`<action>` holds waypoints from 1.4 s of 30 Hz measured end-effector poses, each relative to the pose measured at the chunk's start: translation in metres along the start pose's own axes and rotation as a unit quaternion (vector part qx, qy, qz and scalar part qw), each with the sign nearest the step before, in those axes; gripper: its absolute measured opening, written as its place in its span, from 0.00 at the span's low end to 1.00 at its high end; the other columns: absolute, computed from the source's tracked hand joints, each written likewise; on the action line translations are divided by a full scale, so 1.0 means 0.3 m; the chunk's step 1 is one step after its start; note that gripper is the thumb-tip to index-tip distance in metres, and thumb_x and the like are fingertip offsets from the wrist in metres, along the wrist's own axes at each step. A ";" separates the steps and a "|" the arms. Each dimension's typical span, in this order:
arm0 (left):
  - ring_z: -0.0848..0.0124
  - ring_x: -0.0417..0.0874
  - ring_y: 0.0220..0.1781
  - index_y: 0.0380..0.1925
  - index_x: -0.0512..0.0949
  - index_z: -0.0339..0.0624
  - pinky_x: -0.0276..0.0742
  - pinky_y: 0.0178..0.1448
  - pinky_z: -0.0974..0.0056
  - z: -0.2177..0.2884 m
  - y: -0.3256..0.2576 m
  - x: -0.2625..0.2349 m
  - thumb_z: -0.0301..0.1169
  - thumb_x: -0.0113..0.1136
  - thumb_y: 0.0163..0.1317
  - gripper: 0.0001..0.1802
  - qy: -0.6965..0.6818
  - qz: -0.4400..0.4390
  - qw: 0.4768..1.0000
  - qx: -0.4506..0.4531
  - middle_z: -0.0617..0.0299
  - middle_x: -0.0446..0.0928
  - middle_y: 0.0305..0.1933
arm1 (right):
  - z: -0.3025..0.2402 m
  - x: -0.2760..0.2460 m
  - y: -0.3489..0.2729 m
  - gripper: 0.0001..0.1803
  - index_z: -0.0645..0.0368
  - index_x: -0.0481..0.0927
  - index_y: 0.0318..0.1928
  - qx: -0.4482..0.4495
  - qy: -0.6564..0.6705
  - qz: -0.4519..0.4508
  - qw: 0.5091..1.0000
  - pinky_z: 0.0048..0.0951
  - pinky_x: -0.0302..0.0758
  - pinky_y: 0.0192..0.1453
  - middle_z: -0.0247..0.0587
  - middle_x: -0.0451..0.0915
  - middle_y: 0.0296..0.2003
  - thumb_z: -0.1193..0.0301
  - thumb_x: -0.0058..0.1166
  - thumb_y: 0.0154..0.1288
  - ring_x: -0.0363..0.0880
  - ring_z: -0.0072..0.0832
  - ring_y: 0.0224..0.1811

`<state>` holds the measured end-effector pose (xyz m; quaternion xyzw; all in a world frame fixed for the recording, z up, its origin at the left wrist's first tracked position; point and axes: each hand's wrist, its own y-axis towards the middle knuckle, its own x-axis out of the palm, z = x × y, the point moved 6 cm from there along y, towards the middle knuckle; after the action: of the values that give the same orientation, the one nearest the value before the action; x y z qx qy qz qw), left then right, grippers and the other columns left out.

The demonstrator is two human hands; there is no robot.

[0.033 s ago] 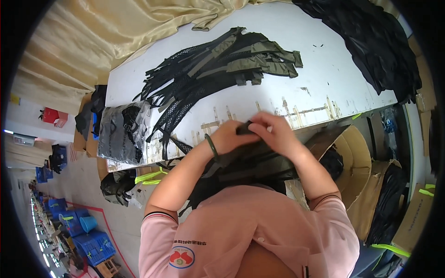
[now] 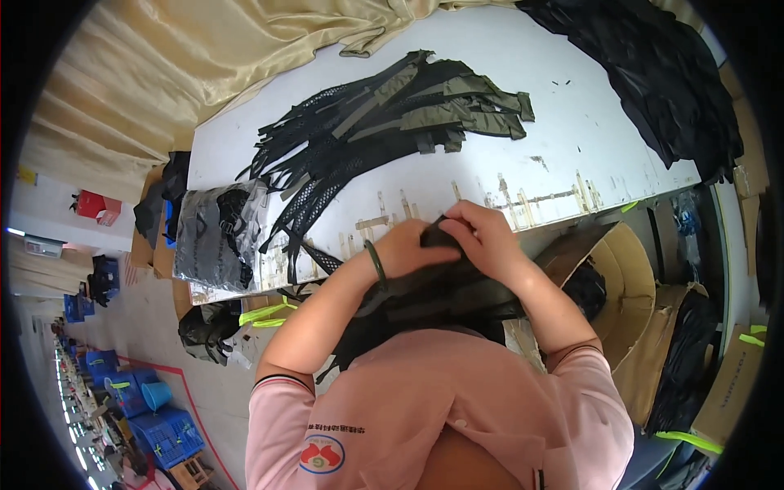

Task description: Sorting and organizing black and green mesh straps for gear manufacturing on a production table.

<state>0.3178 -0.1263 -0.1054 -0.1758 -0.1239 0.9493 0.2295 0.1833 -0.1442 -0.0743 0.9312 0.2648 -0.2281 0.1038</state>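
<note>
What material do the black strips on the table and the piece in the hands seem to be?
Black strips: likely synthetic mesh fabric, matte; small holes show along them. Dark piece pinched by left hand and right hand: soft dark fabric, it folds limply; weave unclear.

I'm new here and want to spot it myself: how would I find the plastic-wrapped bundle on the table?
Start at the long white table and follow it to its left end, past the fan of black mesh and olive strips. There, at the corner, lies the plastic-wrapped bundle. It is the only thing on the table in a shiny clear bag, its dark contents looking grey through the film.
</note>
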 end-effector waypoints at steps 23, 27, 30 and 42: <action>0.53 0.79 0.39 0.31 0.77 0.43 0.74 0.42 0.54 -0.318 -0.254 -0.077 0.52 0.60 0.52 0.22 0.421 -0.124 0.888 -0.136 0.51 0.79 0.33 | 0.286 0.007 0.530 0.15 0.55 0.75 0.40 -0.084 -0.261 0.045 0.960 0.39 0.68 0.49 0.43 0.74 0.40 0.68 0.60 0.51 0.71 0.41 0.48; 0.54 0.78 0.36 0.30 0.74 0.43 0.72 0.39 0.53 -0.253 -0.264 -0.175 0.48 0.61 0.53 0.19 0.360 0.061 0.930 -0.036 0.53 0.77 0.30 | 0.259 0.184 0.624 0.22 0.54 0.76 0.43 -0.128 -0.399 0.047 0.907 0.41 0.67 0.51 0.40 0.74 0.40 0.65 0.64 0.45 0.70 0.39 0.49; 0.54 0.77 0.40 0.33 0.76 0.45 0.72 0.43 0.54 -0.306 -0.158 -0.179 0.48 0.59 0.54 0.18 0.384 0.015 0.921 -0.067 0.52 0.76 0.34 | 0.323 0.159 0.612 0.10 0.56 0.78 0.34 -0.163 -0.417 0.076 0.891 0.41 0.71 0.43 0.45 0.76 0.36 0.69 0.57 0.49 0.75 0.40 0.43; 0.55 0.62 0.65 0.51 0.70 0.46 0.47 0.70 0.48 -0.273 0.156 -0.127 0.33 0.60 0.48 0.26 0.485 0.225 0.842 0.072 0.52 0.69 0.56 | 0.034 0.187 0.225 0.04 0.63 0.73 0.29 -0.197 -0.310 -0.054 0.929 0.40 0.67 0.39 0.48 0.72 0.28 0.75 0.49 0.58 0.72 0.45 0.33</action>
<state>0.3633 -0.1723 -0.1839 -0.6199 0.1147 0.7745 0.0521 0.2583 -0.1790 -0.1053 0.7593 0.3084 -0.4542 0.3493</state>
